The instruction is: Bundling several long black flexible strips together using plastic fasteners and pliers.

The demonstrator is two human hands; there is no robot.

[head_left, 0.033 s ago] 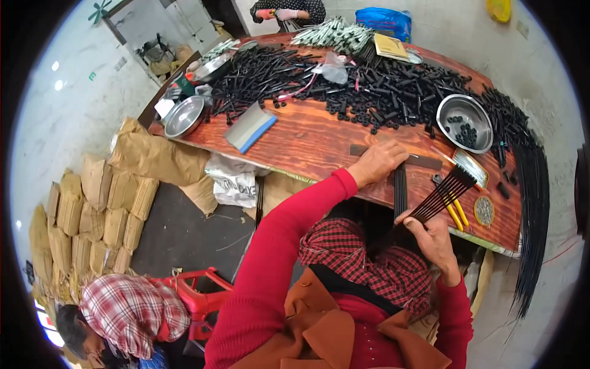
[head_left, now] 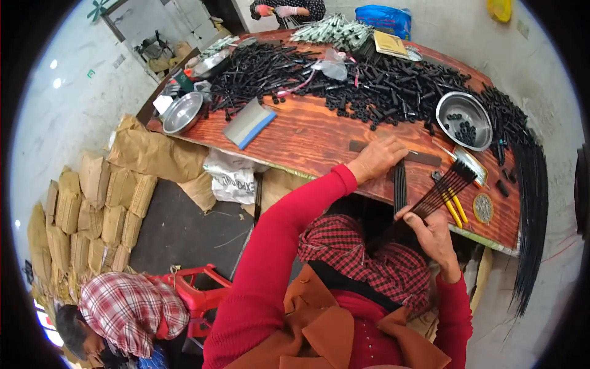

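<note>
Steel bowl (head_left: 182, 112) and grey-blue pad (head_left: 249, 123) sit at the left end of the wooden table (head_left: 319, 138). Left hand (head_left: 376, 158) lies palm-down, fingers closed over a dark flat strip (head_left: 424, 158) near the table's front edge. Right hand (head_left: 430, 229) grips a bundle of thin black rods (head_left: 445, 187), fanned up over the table edge just beside two yellow-handled tools (head_left: 453, 208).
</note>
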